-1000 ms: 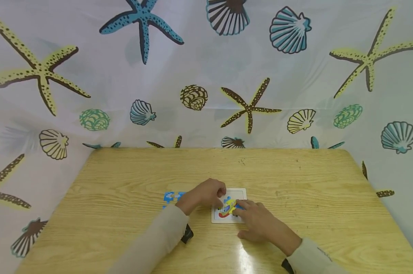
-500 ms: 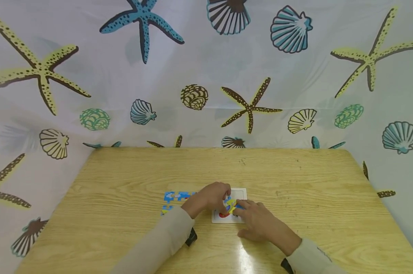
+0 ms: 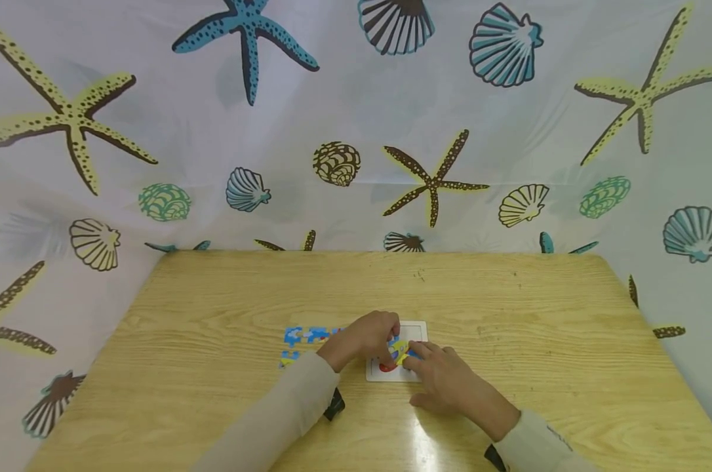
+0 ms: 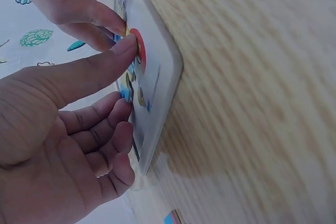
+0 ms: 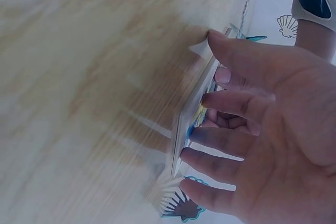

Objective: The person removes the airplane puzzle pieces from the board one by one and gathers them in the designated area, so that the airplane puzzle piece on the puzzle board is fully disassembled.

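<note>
A white-framed jigsaw tray (image 3: 379,378) lies on the table with a partly built yellow, red and blue picture (image 3: 400,348) in it. From the left, my left hand (image 3: 372,334) reaches over the tray. Its thumb and forefinger pinch a blue and yellow puzzle piece (image 4: 126,86) close over the picture, while the other fingers curl loosely. My right hand (image 3: 446,373) comes in from the right with fingers stretched out. Its fingertips rest on the pieces at the picture's right side, and its thumb is by the table in front of the tray. The hands partly cover the picture.
Loose blue puzzle pieces (image 3: 309,335) lie in a row left of the tray, partly behind the left forearm. Another blue and yellow piece (image 3: 288,358) lies nearer. A shell-printed cloth (image 3: 356,216) hangs behind the wooden table (image 3: 214,288).
My left hand has shifted slightly right and its thumb and forefinger have closed in over the picture. More loose pieces show at the left. My right hand has stayed in place.
</note>
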Action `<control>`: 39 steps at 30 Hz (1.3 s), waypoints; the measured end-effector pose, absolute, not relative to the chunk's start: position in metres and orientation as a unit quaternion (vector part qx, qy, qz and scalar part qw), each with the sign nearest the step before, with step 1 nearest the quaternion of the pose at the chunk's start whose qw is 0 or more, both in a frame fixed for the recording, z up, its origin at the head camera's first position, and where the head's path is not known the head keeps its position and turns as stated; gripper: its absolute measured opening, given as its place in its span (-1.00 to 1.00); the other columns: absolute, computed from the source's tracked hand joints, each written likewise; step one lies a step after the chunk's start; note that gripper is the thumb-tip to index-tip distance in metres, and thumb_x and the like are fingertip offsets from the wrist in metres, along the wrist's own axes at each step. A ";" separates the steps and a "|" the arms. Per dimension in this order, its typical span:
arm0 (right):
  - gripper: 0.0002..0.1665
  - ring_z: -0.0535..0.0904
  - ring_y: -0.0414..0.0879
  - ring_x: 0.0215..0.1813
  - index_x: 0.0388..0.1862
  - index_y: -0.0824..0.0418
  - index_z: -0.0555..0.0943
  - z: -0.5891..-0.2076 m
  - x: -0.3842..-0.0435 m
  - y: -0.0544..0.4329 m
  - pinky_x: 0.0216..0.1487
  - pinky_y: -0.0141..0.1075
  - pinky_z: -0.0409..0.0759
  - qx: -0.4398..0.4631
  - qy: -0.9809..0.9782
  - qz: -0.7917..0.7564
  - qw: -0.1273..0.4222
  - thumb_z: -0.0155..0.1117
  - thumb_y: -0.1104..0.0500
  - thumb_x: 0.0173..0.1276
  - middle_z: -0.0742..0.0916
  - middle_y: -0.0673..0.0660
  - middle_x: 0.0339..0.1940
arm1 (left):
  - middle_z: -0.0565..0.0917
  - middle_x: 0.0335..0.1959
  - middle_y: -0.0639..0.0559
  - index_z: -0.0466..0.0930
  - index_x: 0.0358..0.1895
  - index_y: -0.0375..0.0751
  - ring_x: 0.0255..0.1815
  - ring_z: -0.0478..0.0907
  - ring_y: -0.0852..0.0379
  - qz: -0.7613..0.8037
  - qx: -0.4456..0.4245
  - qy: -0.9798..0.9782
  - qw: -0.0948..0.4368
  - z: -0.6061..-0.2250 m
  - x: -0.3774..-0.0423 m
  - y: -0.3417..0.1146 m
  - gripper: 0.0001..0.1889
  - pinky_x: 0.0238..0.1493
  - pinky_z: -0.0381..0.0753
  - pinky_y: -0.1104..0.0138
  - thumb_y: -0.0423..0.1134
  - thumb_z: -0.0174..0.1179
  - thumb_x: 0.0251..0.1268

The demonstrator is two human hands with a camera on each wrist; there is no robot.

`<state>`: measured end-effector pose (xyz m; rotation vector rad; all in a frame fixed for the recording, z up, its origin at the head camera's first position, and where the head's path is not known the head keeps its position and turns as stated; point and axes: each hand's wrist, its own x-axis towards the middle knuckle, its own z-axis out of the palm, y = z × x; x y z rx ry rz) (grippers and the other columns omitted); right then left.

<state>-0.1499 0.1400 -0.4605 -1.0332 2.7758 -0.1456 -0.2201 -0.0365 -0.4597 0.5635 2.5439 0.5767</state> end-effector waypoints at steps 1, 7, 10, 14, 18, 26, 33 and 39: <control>-0.37 0.41 0.15 0.30 0.10 0.12 0.51 -0.460 -0.150 0.140 0.09 0.06 0.50 -0.348 0.932 -0.046 0.087 0.40 -0.14 0.13 0.46 0.21 0.32 | 0.51 -0.27 0.03 0.47 -0.14 -0.20 -0.33 0.40 0.15 0.216 0.205 0.925 0.234 -0.459 -0.220 -0.036 -0.50 -0.26 0.45 0.36 -0.26 0.53 -0.17; -0.36 0.40 0.17 0.31 0.12 0.12 0.50 -0.461 -0.151 0.141 0.09 0.07 0.50 -0.354 0.930 -0.047 0.085 0.37 -0.17 0.14 0.45 0.22 0.33 | 0.46 -0.34 0.06 0.44 -0.14 -0.20 -0.36 0.38 0.15 0.208 0.207 0.928 0.231 -0.455 -0.219 -0.036 -0.52 -0.31 0.42 0.36 -0.28 0.51 -0.14; -0.34 0.41 0.19 0.31 0.13 0.13 0.51 -0.461 -0.152 0.142 0.09 0.09 0.50 -0.355 0.929 -0.055 0.086 0.38 -0.17 0.14 0.45 0.23 0.33 | 0.47 -0.34 0.09 0.45 -0.11 -0.19 -0.35 0.39 0.17 0.190 0.211 0.933 0.222 -0.454 -0.219 -0.035 -0.50 -0.31 0.42 0.38 -0.25 0.52 -0.14; -0.35 0.41 0.20 0.31 0.15 0.13 0.52 -0.459 -0.152 0.142 0.09 0.10 0.50 -0.353 0.930 -0.057 0.085 0.37 -0.16 0.15 0.46 0.23 0.34 | 0.50 -0.33 0.09 0.46 -0.09 -0.19 -0.34 0.40 0.17 0.175 0.219 0.938 0.204 -0.457 -0.219 -0.034 -0.46 -0.30 0.43 0.38 -0.22 0.54 -0.17; -0.41 0.42 0.17 0.31 0.14 0.12 0.53 -0.458 -0.152 0.141 0.07 0.07 0.52 -0.354 0.931 -0.048 0.079 0.35 -0.11 0.18 0.47 0.22 0.33 | 0.48 -0.37 0.11 0.47 -0.12 -0.18 -0.36 0.38 0.19 0.174 0.224 0.939 0.194 -0.457 -0.219 -0.035 -0.51 -0.32 0.41 0.38 -0.22 0.52 -0.13; -0.57 0.47 0.11 0.27 0.08 0.08 0.56 -0.459 -0.152 0.140 0.02 0.00 0.57 -0.357 0.932 -0.022 0.055 0.32 0.00 0.25 0.52 0.17 0.29 | 0.54 -0.37 0.07 0.49 -0.16 -0.19 -0.41 0.41 0.20 0.181 0.240 0.939 0.168 -0.453 -0.219 -0.038 -0.88 -0.30 0.45 0.38 -0.26 0.14 0.33; -0.64 0.49 0.11 0.25 0.05 0.08 0.59 -0.462 -0.153 0.140 -0.01 -0.01 0.58 -0.353 0.934 -0.025 0.047 0.30 0.11 0.26 0.55 0.18 0.27 | 0.58 -0.34 0.07 0.50 -0.22 -0.13 -0.40 0.42 0.20 0.175 0.247 0.942 0.146 -0.451 -0.218 -0.038 -0.94 -0.29 0.44 0.38 -0.27 0.04 0.41; -0.64 0.52 0.12 0.22 0.04 0.08 0.61 -0.464 -0.154 0.140 -0.05 -0.04 0.60 -0.359 0.932 -0.024 0.037 0.33 0.13 0.24 0.56 0.19 0.25 | 0.55 -0.41 0.08 0.51 -0.26 -0.12 -0.45 0.40 0.21 0.180 0.253 0.941 0.136 -0.451 -0.218 -0.038 -0.96 -0.36 0.40 0.40 -0.30 0.08 0.38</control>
